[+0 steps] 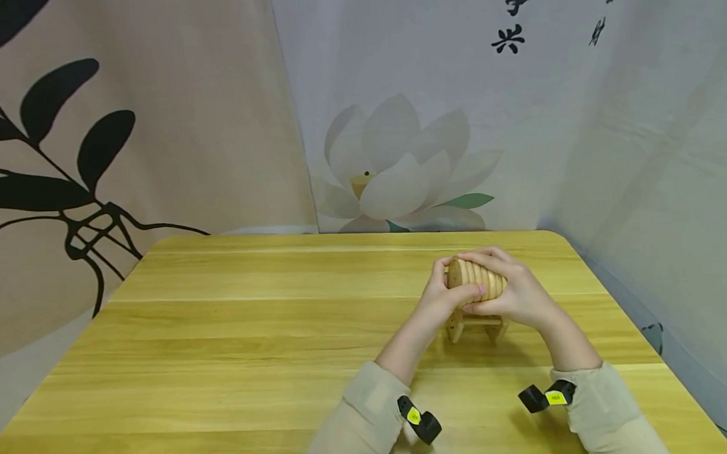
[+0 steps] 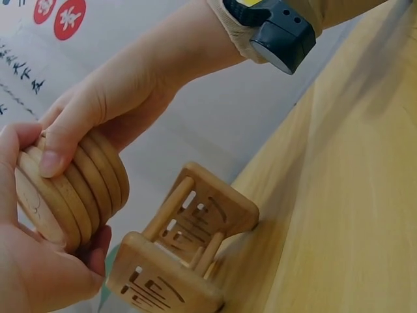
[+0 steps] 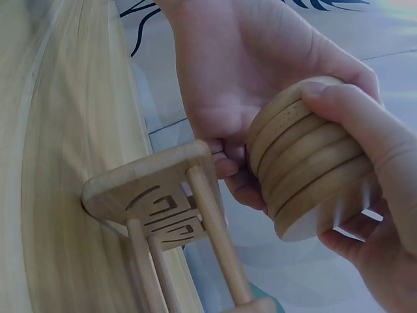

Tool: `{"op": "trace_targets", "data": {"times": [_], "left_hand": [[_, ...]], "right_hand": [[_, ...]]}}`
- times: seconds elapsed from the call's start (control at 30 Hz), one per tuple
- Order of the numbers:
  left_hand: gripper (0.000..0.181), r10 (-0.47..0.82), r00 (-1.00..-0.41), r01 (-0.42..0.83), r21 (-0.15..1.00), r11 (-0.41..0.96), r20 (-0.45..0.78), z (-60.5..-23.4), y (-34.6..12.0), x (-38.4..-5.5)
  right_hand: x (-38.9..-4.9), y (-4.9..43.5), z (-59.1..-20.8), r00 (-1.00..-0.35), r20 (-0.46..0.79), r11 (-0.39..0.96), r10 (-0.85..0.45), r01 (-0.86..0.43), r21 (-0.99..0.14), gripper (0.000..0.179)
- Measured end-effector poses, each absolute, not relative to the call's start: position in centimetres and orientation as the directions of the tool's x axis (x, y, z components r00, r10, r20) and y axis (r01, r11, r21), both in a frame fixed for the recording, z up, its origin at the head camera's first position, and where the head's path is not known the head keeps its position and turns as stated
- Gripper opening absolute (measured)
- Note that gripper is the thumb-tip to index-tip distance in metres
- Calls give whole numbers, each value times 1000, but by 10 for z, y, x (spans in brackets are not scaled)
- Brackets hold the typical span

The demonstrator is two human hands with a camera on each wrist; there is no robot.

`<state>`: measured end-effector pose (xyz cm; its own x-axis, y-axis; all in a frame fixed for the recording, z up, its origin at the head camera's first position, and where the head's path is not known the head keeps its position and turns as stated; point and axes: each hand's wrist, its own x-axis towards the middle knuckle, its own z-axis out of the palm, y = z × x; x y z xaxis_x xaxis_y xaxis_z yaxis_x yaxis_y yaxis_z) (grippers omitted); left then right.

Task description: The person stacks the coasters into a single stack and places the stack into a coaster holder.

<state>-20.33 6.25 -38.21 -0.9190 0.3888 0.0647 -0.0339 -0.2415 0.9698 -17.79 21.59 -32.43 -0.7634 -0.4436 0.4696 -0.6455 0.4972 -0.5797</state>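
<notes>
Both hands grip a stack of round wooden coasters [image 1: 481,278], held on edge just above a small wooden rack [image 1: 476,322]. My left hand [image 1: 441,298] is at the stack's left end, its thumb across the near side. At the other end, my right hand [image 1: 513,290] holds it between thumb and fingers. In the left wrist view the coasters [image 2: 85,189] are apart from the rack [image 2: 189,241], which has cut-out side panels joined by rods. The right wrist view shows the disks [image 3: 309,160] pressed together between both hands.
The rack stands on a wood-grain table [image 1: 235,352], towards its right side. A printed cloth [image 1: 397,166] with a flower and dark leaves hangs behind. Each sleeve carries a black wrist camera [image 1: 421,420].
</notes>
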Motion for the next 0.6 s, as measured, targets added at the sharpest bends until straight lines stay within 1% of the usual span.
{"op": "trace_targets", "data": {"times": [0.2,0.37,0.6], "left_hand": [[59,367,-927,-6,975,-223,79,-385,66,-205],[57,334,-939,17,983,-180,78,-387,67,-205],[60,317,-945,44,993,-112,78,-391,68,-204]], "right_hand": [[-181,219,-326,-755,470,475,-457,-654,-589,70],[-185,222,-332,-747,467,473,-473,-663,-580,70],[-206,240,-359,-751,453,468,-481,-656,-592,75]]}}
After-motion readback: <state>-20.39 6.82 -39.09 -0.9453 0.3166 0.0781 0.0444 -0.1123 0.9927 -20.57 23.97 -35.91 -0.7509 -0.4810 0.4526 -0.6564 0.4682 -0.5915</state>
